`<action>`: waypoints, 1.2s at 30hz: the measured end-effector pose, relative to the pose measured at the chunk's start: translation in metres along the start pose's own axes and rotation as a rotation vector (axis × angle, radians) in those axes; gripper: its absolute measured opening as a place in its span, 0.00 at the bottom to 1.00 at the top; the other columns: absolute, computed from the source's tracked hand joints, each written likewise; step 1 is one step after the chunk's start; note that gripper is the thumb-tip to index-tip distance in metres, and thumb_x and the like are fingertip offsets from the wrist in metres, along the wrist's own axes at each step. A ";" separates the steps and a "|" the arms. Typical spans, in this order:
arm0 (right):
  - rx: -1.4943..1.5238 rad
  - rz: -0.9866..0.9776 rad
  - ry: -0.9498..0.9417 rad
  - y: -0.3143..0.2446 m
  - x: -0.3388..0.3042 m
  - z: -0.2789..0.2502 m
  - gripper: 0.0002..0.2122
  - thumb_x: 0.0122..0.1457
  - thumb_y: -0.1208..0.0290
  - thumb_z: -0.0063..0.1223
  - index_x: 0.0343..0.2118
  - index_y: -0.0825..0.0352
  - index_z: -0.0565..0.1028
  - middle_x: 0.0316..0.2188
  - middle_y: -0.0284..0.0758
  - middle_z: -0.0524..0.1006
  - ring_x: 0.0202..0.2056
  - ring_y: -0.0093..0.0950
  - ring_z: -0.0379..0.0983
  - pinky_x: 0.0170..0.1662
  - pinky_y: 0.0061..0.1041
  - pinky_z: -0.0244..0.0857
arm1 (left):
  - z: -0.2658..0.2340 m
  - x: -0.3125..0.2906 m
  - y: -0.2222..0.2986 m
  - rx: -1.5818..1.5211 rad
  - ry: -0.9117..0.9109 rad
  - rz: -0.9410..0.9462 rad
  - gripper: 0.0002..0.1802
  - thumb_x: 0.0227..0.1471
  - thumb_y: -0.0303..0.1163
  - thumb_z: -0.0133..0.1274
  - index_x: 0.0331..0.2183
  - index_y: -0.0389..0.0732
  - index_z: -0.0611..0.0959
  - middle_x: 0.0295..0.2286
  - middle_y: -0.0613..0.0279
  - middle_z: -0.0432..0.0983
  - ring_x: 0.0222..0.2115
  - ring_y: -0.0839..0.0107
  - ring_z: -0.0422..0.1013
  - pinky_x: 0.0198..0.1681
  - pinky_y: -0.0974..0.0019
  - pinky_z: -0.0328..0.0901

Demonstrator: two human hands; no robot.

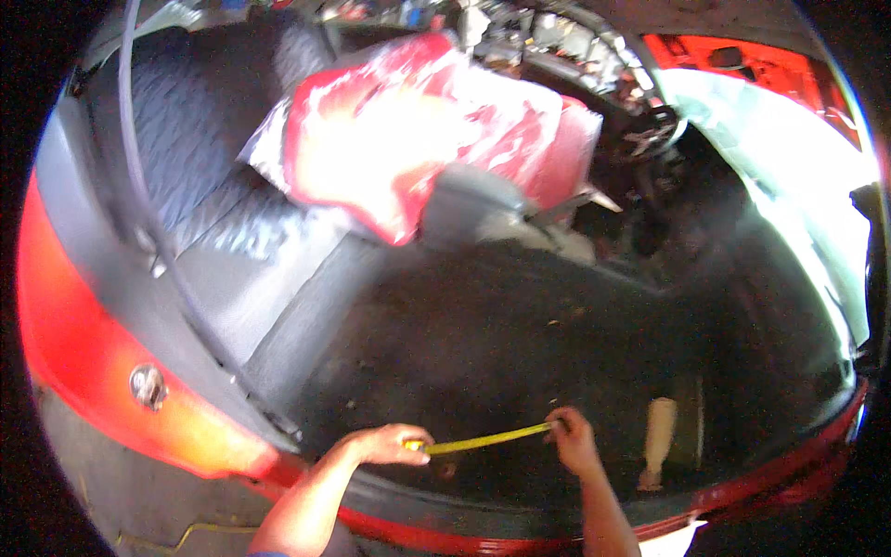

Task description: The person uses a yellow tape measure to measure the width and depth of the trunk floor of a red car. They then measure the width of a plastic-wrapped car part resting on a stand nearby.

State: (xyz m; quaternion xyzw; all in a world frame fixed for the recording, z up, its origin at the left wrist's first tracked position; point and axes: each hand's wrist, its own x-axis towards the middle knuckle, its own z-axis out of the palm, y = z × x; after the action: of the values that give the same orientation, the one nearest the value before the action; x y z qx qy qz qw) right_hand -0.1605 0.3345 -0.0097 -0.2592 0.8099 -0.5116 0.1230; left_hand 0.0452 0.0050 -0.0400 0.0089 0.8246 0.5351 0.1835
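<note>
A yellow tape measure [487, 439] is stretched between my two hands, low over the dark floor of a car [445, 334]. My left hand [385, 446] is closed around its left end, where a bit of yellow shows between the fingers. At the other end of the strip, the fingers of my right hand [574, 442] pinch the tape. The strip slopes slightly upward to the right. To the right of my right hand lies a pale wooden-handled tool [660, 436], whose lower end is too blurred to name.
The red door sill [445, 541] runs along the near edge. Farther in are a patterned rear seat [176, 121], red plastic-wrapped seats [371, 139] and a steering wheel [654, 135]. A grey seat belt [139, 186] hangs at the left. A yellow cord [200, 527] lies on the ground.
</note>
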 end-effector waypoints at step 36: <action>0.662 -0.872 0.595 -0.416 -0.004 -0.438 0.03 0.62 0.67 0.46 0.37 0.57 0.70 0.32 0.25 0.68 0.29 0.21 0.64 0.31 0.24 0.59 | 0.096 -0.027 0.114 0.805 0.735 -0.004 0.27 0.58 0.52 0.47 0.49 0.40 0.74 0.42 0.46 0.73 0.42 0.49 0.71 0.45 0.50 0.67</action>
State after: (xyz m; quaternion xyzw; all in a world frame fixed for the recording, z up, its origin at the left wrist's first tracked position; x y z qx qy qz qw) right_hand -0.2386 0.5291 0.5569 -0.3603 0.4276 -0.7891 -0.2541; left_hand 0.0800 0.1327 0.0342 -0.1110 0.9741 0.1446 -0.1339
